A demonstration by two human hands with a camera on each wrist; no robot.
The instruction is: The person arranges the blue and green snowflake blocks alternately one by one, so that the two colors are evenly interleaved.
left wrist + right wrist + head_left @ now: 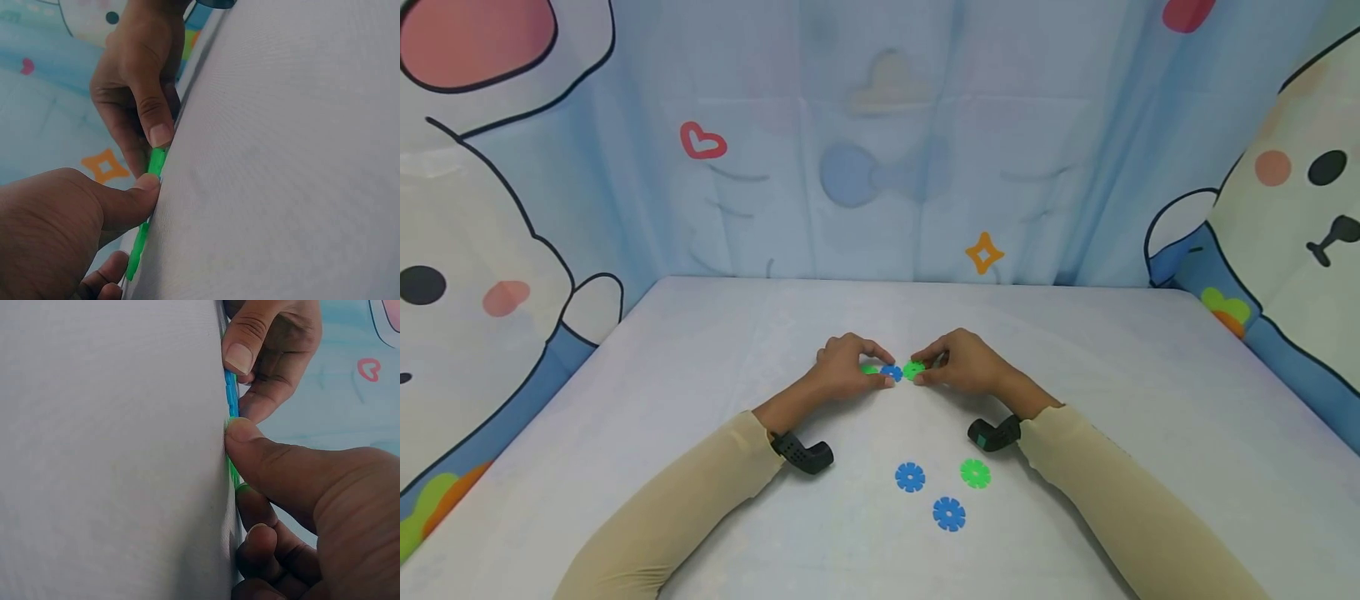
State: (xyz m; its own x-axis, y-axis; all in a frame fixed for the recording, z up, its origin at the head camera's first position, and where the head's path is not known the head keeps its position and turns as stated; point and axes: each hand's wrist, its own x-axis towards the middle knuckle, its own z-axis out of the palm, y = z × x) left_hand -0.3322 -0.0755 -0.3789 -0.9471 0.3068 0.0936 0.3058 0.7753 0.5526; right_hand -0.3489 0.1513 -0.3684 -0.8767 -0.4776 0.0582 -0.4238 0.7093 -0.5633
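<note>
Between thumb and index finger, my left hand [847,367] pinches a blue notched disc [891,373]. A green notched disc [868,369] sits just to its left, partly hidden by that hand. My right hand [967,363] pinches another green notched disc [913,370], whose edge is right at the blue one's edge. In the right wrist view, the blue disc [232,394] and the green disc [233,472] line up edge-on, low at the tabletop. The left wrist view shows green discs [137,250] edge-on beside the thumb.
Nearer the front lie two blue notched discs [910,477] and a loose green disc [975,473], flat on the white-covered table [700,533]. Black wrist devices [805,454] hang under both forearms. A patterned curtain [760,217] stands behind the table.
</note>
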